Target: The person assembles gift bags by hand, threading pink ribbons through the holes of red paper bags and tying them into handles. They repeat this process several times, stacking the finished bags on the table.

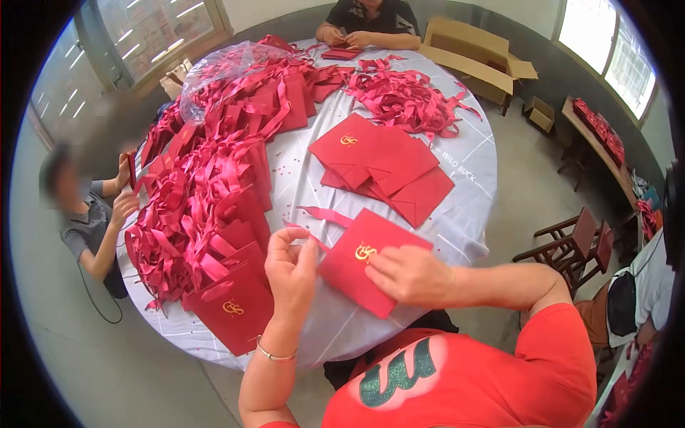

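A flat red paper gift bag [346, 269] with a gold emblem lies tilted at the table's near edge in front of me. My right hand [417, 274] grips it, fingers bent over its face beside the emblem. To the left, my left hand [291, 264] is raised, thumb and fingers pinching the end of a pink ribbon [317, 242] that runs to the bag. Another stretch of ribbon curls out above the bag. Just beyond lies a loose stack of flat red bags [385, 160], the top one showing a gold emblem.
A big heap of ribboned red bags [193, 221] covers the round table's [325, 335] left side. Loose pink ribbons [407, 100] are piled at the back. Two people sit around the table; another person stands at right. Open cardboard boxes [464, 60] and a wooden stool [571, 239] are nearby.
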